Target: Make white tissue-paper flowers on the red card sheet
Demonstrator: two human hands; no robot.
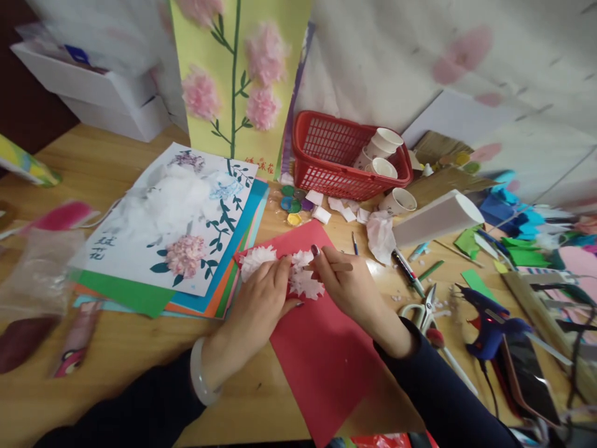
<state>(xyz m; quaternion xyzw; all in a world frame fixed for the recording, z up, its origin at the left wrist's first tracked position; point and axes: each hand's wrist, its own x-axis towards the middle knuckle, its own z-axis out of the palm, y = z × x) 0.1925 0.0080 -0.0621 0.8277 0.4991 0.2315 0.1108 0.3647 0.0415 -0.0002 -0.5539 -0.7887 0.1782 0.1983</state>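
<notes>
A red sheet of paper lies at an angle on the table. White ruffled paper flowers sit on its upper part, and one more white cluster is at its left corner. My left hand rests over the sheet between these clusters, fingers stretched forward and thumb apart. Its fingertips touch the flowers' edge. In a pinch, my right hand holds a thin wooden stick just above the right-hand flowers. The tip of the stick is hidden by the fingers and petals.
Coloured sheets lie left under a flower picture. Behind stands a yellow flower panel, beside a red basket with paper cups. To the right are scissors, a blue glue gun, a phone and paper scraps.
</notes>
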